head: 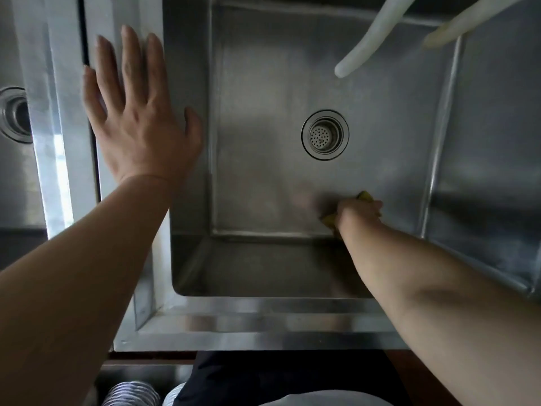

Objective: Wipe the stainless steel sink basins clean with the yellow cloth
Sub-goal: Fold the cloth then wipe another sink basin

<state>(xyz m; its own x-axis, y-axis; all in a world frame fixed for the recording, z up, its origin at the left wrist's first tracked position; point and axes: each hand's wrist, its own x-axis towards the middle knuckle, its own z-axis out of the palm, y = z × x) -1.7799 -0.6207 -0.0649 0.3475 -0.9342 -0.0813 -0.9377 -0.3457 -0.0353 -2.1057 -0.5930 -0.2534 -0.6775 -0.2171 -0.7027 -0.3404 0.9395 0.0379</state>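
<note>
The right hand (358, 212) holds its grip closed around the yellow cloth (364, 197), pressing it on the basin (263, 186) floor near the front wall. The left hand (137, 112) lies flat and open on the divider (181, 68). The bunched cloth may skip the corners, and a wider sweep could snag on the drain (325, 134).

The right hand (358, 212) covers most of the yellow cloth (364, 196) — only scraps show; the left basin's drain (14, 114) is cut off by the frame's edge.
</note>
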